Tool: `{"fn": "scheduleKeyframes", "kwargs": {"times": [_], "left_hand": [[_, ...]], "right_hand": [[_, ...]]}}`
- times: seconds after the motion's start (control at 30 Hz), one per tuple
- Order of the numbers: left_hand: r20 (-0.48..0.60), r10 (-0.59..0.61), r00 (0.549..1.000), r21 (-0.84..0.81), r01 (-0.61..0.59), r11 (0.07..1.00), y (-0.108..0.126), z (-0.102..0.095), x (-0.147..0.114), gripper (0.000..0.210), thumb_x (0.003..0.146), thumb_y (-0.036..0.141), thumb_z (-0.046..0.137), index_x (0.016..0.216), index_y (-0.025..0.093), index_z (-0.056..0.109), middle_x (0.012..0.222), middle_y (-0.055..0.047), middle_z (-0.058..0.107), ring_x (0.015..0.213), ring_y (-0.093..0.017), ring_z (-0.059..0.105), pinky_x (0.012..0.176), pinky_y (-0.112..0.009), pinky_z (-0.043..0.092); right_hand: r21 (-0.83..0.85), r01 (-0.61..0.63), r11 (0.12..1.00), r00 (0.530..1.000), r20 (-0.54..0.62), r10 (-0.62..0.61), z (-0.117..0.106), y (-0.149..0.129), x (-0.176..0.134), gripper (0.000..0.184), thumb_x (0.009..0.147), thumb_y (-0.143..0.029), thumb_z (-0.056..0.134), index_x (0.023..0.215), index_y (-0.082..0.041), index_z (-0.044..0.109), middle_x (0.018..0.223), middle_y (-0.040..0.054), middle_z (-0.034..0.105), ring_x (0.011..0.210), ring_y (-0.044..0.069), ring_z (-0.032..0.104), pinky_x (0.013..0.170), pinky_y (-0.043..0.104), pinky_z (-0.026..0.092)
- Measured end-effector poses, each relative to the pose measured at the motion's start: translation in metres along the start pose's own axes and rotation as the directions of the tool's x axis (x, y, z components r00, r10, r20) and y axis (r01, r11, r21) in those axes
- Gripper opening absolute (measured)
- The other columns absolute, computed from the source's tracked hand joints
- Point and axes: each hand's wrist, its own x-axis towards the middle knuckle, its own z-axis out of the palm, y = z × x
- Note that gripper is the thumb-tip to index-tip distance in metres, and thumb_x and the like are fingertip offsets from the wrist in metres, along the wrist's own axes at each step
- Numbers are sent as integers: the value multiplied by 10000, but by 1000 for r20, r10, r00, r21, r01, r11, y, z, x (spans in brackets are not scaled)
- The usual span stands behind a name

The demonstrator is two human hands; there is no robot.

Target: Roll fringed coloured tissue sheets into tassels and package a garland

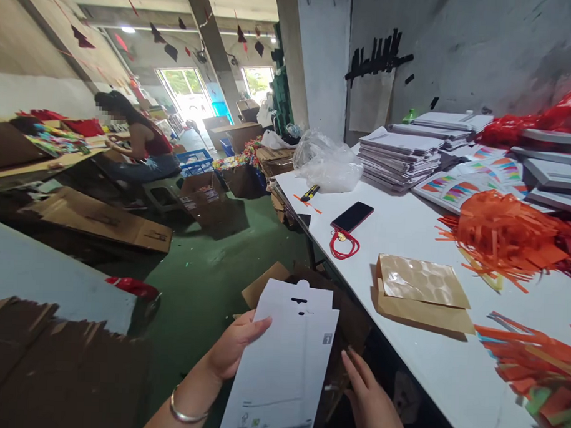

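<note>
My left hand (238, 343) grips a flat white cardboard packaging box (280, 357) by its left edge, thumb on the printed face. The box has a hang slot in its top tab and small print near the bottom. To the right of the box is my right hand (366, 388), apart from it, fingers stretched out and holding nothing. Below and behind the white box, a brown carton (267, 285) is partly hidden. On the white table (353, 285) beside my hands lies a folded brown paper packet (421, 293) with clear round stickers on top.
A phone (353, 216) with a red cord, a yellow cutter knife (310, 192), a clear plastic bag (327, 162), stacked white boxes (400, 155) and orange paper fringe (504, 234) are on the table. A person (145, 137) sits at another table across the green floor (204, 267).
</note>
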Motion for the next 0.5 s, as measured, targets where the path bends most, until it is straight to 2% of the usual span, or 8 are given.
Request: {"fn": "scheduleKeyframes", "kwargs": {"times": [0.07, 0.17, 0.23, 0.33, 0.4, 0.47, 0.5], "left_hand": [[-40, -6, 999, 106, 10, 994, 1, 13, -9, 348, 872, 330, 772, 1131, 99, 764, 982, -160, 794, 818, -255, 754, 749, -319, 583], [-27, -23, 999, 304, 30, 952, -4, 46, -18, 509, 780, 493, 830, 1082, 88, 780, 846, -118, 777, 718, -208, 700, 648, -248, 524], [41, -9, 999, 457, -11, 889, -6, 76, -22, 532, 774, 557, 811, 1061, 110, 788, 846, -97, 762, 748, -208, 669, 658, -246, 505], [232, 96, 968, 656, -228, 719, -1, 126, -21, 477, 889, 585, 671, 1059, 155, 787, 948, -102, 746, 853, -237, 643, 756, -286, 513], [452, 110, 885, 705, -430, 564, 4, 161, -17, 461, 971, 554, 552, 1059, 166, 784, 960, -115, 733, 875, -250, 640, 823, -315, 508], [665, 34, 746, 655, -605, 452, 6, 195, -9, 417, 1025, 454, 480, 1140, 166, 759, 972, -127, 739, 894, -259, 653, 877, -332, 497], [739, -6, 674, 612, -667, 425, 4, 212, -5, 388, 1038, 389, 464, 1189, 161, 739, 983, -133, 746, 905, -261, 659, 893, -335, 494]], "right_hand": [[-59, 53, 997, 998, -35, -55, -11, -4, 8, 430, 991, -140, 455, 1403, -190, 567, 1227, 130, 727, 1011, 202, 753, 771, 220, 622], [-156, 263, 952, 959, -69, -276, -54, -18, 33, 531, 934, -98, 566, 1459, -139, 499, 1257, 133, 714, 1188, 236, 676, 964, 318, 585], [-251, 313, 916, 932, -106, -347, -88, -28, 48, 445, 934, -132, 584, 1378, -115, 564, 1229, 144, 724, 1153, 258, 691, 936, 360, 600], [-356, 241, 903, 934, -169, -316, -136, -40, 54, 300, 974, -177, 546, 1265, -140, 612, 1067, 127, 768, 969, 215, 746, 820, 314, 610], [-409, 185, 894, 937, -201, -286, -169, -46, 48, 211, 985, -196, 539, 1181, -169, 613, 924, 82, 773, 840, 184, 751, 757, 288, 596], [-463, 151, 873, 945, -190, -264, -204, -54, 39, 82, 972, -202, 540, 1023, -212, 603, 782, 23, 739, 692, 166, 727, 660, 284, 576], [-487, 153, 860, 952, -161, -260, -223, -58, 34, 59, 962, -204, 538, 945, -231, 588, 721, -3, 711, 625, 160, 705, 609, 285, 563]]}}
